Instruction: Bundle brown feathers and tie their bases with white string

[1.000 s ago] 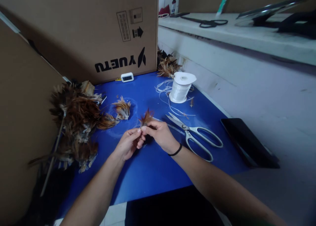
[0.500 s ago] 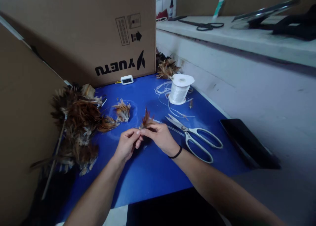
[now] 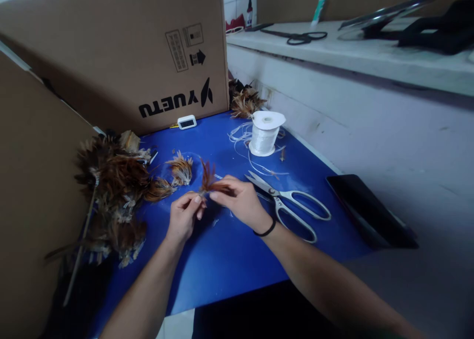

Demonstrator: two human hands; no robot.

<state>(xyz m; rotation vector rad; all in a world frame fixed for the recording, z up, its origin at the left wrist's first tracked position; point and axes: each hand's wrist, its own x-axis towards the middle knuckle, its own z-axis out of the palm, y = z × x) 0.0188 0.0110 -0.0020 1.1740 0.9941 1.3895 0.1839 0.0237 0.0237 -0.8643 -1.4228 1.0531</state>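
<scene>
Between my two hands is a small bunch of reddish-brown feathers (image 3: 208, 177). My left hand (image 3: 183, 213) pinches its pale base between thumb and fingers. On the other side, my right hand (image 3: 240, 200) has its fingers closed on the feathers' right-hand part, which sticks out sideways. Large silver scissors (image 3: 283, 197) lie with blades apart just right of my right hand. Beyond my left hand rest two loose feather tufts, one upright-fanned tuft (image 3: 181, 168) and one flatter tuft (image 3: 159, 189).
A big heap of brown feathers (image 3: 118, 176) fills the table's left side against cardboard. A white spool (image 3: 265, 134) with loose clear ribbon stands at the back right. A black phone-like slab (image 3: 370, 210) lies at the right edge. A cardboard box (image 3: 111, 48) walls the back.
My hands have drawn slightly apart, and the feathers between them now fan out more, some upright and some to the right. The whole view has shifted a little.
</scene>
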